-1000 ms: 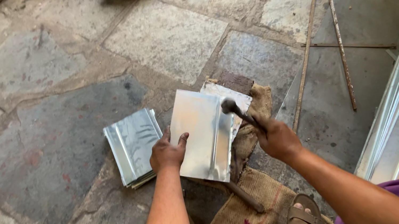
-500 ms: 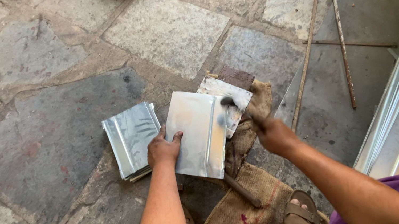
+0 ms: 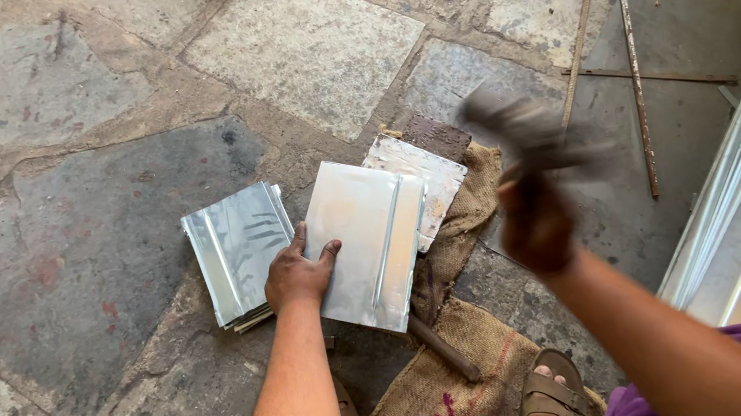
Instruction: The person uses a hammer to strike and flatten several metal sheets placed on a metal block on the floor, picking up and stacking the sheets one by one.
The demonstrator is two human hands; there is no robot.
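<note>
Left hand (image 3: 299,275) flat on metal sheet (image 3: 367,244); right grip (image 3: 536,222) round blurred, probably hammer (image 3: 523,127), above stone floor (image 3: 70,208)

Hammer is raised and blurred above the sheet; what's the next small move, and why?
Probably bring the hammer in the right hand down onto the raised fold of the metal sheet. The left hand already pins the sheet flat at its left edge, clear of the fold, over the burlap sack.

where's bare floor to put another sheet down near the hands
Free: the dark stone slab left of the stack of metal sheets, and the pale slab beyond it. Crowded: under the left hand on the folded sheet, the burlap, and the right side, where the right hand holds a blurred hammer near the rods.
</note>
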